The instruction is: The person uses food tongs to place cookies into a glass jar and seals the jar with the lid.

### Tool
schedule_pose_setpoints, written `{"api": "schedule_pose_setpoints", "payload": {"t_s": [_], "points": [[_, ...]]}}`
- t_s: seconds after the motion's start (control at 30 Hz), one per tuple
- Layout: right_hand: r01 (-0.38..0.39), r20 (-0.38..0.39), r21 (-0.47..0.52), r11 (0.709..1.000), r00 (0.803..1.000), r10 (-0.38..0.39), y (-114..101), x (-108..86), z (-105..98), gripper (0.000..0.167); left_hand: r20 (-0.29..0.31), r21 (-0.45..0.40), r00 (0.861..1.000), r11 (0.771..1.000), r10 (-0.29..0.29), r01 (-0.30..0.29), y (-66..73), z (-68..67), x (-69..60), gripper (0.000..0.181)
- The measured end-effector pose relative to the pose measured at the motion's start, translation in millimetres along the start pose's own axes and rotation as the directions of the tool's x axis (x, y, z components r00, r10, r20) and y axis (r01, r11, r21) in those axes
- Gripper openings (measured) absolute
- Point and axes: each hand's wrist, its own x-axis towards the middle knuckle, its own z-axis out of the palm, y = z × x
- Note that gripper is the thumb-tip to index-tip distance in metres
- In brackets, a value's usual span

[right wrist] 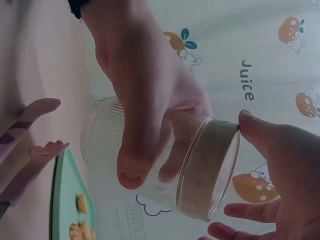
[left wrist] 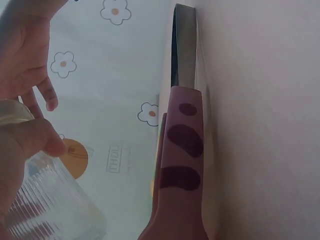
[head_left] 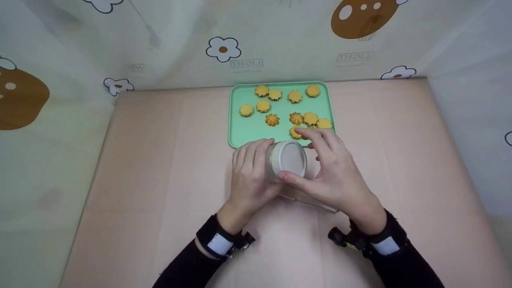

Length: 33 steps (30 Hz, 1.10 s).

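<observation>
My left hand (head_left: 252, 172) grips a clear ribbed jar (right wrist: 102, 132) round its body, and the jar is tilted with its whitish lid (head_left: 293, 158) on. Beside the lid is my right hand (head_left: 336, 172), its thumb touching the rim and its other fingers spread apart from it. In the right wrist view, a gap shows between those fingers and the lid. Pink tongs (left wrist: 182, 140) with darker spots and a metal end lie on the table below the hands, partly hidden in the head view.
Behind the hands, a mint-green tray (head_left: 240, 134) holds several yellow flower-shaped cookies (head_left: 272, 119), some with a browned ridged side up. The tray sits on a pale pink tabletop (head_left: 180, 160). Patterned curtains (head_left: 172, 48) hang round the back and sides.
</observation>
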Motion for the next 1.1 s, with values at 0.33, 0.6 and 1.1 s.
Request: {"api": "schedule_pose_setpoints", "payload": {"t_s": [0.33,0.6,1.1], "points": [[-0.001,0.044,0.014,1.0,0.999,0.001,-0.7,-0.9,7.4,0.08,-0.019,0.127,1.0,0.992,0.025,-0.022,5.8,5.4,-2.9,0.066],[-0.007,0.068,0.049,0.999,0.998,0.004,-0.7,-1.1,8.7,0.072,0.001,0.141,1.0,0.99,0.031,-0.031,6.9,4.8,-4.7,0.067],[0.048,0.084,0.04,0.998,0.995,-0.051,1.2,-1.0,6.9,0.07,0.062,0.113,0.998,0.993,0.028,-0.035,6.3,0.8,-2.5,0.074]]}}
